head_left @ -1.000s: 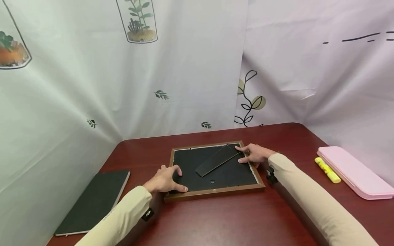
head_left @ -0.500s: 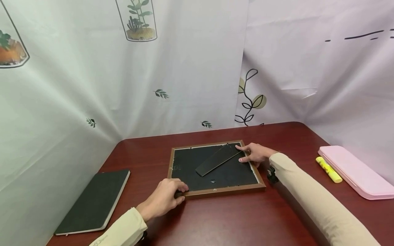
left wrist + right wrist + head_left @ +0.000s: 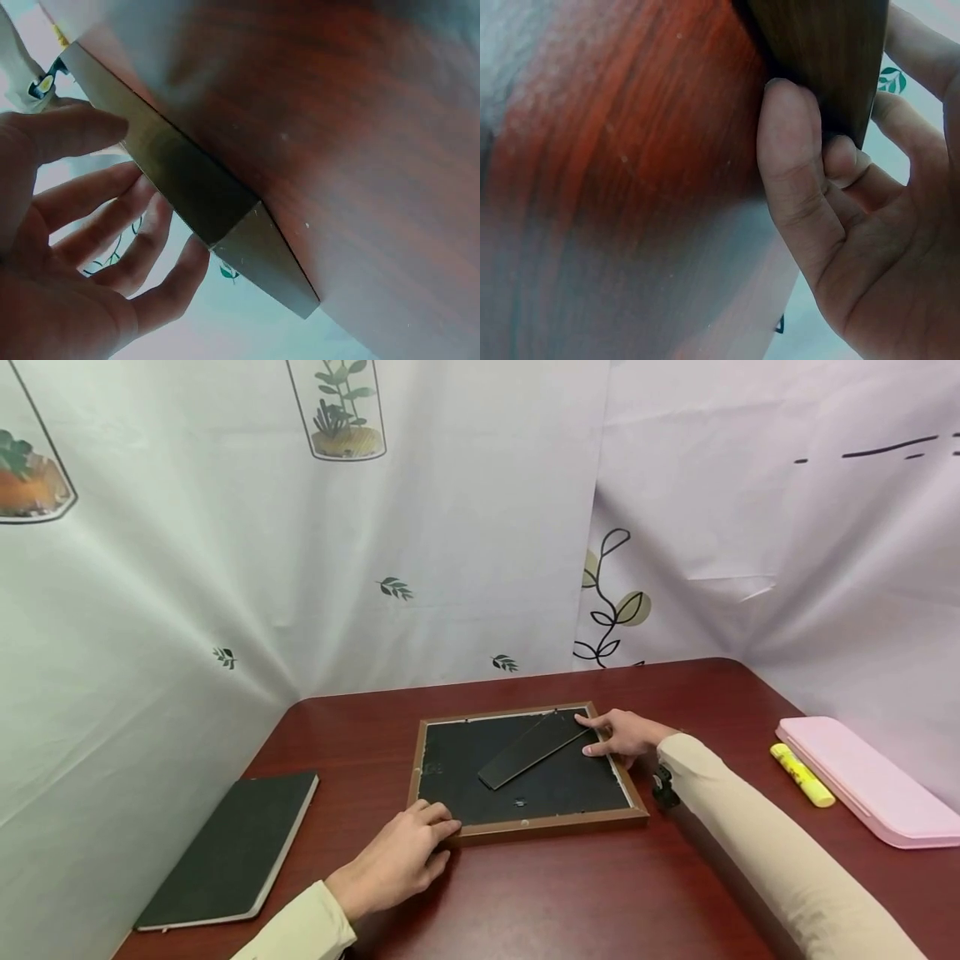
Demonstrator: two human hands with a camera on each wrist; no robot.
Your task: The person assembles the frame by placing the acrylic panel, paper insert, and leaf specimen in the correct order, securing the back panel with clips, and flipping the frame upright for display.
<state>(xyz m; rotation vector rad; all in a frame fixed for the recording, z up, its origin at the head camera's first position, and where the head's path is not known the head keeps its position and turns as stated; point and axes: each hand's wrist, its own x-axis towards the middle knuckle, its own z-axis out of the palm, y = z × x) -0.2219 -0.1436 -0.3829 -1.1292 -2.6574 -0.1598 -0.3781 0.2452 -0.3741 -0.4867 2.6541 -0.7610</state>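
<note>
In the head view, a picture frame [image 3: 525, 829] lies face down on the table, its brown wooden rim round a black backing board. A black stand leg [image 3: 525, 756] runs slantwise across that board. My left hand [image 3: 401, 856] rests at the near left corner, fingertips on the rim. The left wrist view shows those fingers [image 3: 154, 232] loosely bent along the rim's edge, the thumb apart from them. At the right side my right hand [image 3: 622, 732] grips the rim, two digits on the backing. Other fingers [image 3: 791, 142] curl at the rim's outer edge in the right wrist view.
A dark-covered notebook [image 3: 228, 852] lies on the table's left side. At the right are a yellow tube-shaped marker [image 3: 802, 775] and a pink case [image 3: 873, 781]. White printed cloth [image 3: 480, 527] hangs behind the dark red table [image 3: 577, 902].
My left hand has slid from the frame's left side toward me to its near left corner, its thumb coming off the backing. The right hand and the frame have stayed put.
</note>
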